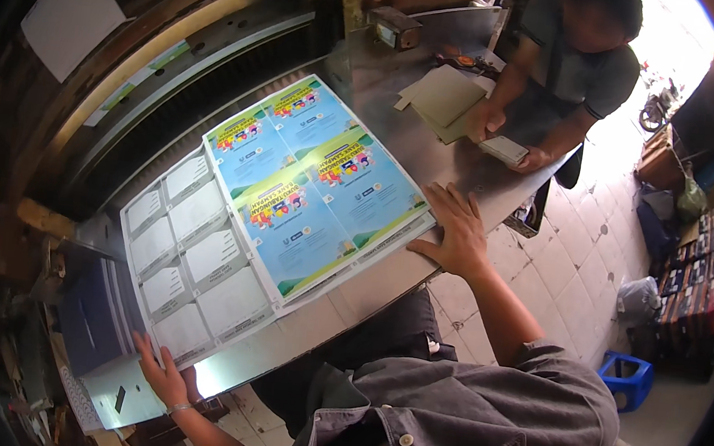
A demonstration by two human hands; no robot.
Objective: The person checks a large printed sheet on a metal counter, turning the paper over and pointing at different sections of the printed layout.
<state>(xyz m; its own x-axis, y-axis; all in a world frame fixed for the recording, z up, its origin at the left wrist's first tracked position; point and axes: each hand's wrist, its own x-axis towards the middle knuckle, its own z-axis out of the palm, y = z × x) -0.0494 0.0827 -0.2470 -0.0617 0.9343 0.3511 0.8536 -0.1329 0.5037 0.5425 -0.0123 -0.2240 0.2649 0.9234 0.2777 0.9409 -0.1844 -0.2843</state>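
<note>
On a steel cutting-machine table [385,98] lies a stack of large printed sheets. The near sheets [313,189] show blue and green flyers in a grid. Beside them lies a grey-white sheet [192,264] of form-like panels. My right hand [454,231] rests flat, fingers spread, on the table at the right edge of the blue sheets. My left hand [161,373] lies open against the lower left corner of the grey-white sheets. Neither hand grips anything.
Another person [570,63] stands at the table's far right end, holding a small white stack [503,149] beside tan paper sheets [444,99]. The machine's dark blade housing [173,96] runs behind the sheets. A blue stool [628,378] stands on the tiled floor.
</note>
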